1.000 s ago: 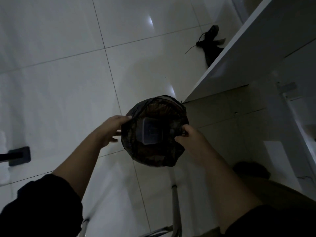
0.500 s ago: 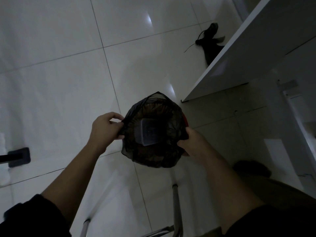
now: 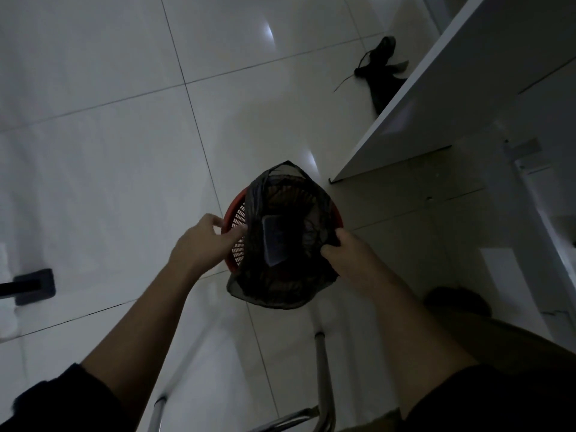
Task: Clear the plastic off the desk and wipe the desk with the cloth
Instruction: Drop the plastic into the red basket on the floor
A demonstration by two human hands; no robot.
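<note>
Down near the floor, at a red basket with a black bag in it: two bare hands. Right hand clenched tight on the bag's right edge, fingers curled round a bunch of the thin black stuff. Left hand at the basket's left side, apart from the bag. Fingers bent, tips touching the wall with the little holes, thumb up near the rim. Pinching the rim or only touching it: cannot tell.

Bag not over the left rim, red rim bare there. Bag bunched toward the right hand and hanging over the near side. Deep inside the bag, a clear plastic box, tilted, lying on dark stuff too dim to name.

Under the basket, a shiny white tile floor with thin dark lines and small bright spots of light. Up on the right, the edge of a white worktop, well apart from the plastic box. Beyond it on the floor, a dark floppy thing with a thin string, partly hidden by the worktop. At the bottom, shiny metal chair legs. Far left, a small dark block on the floor. Dim room all around.
</note>
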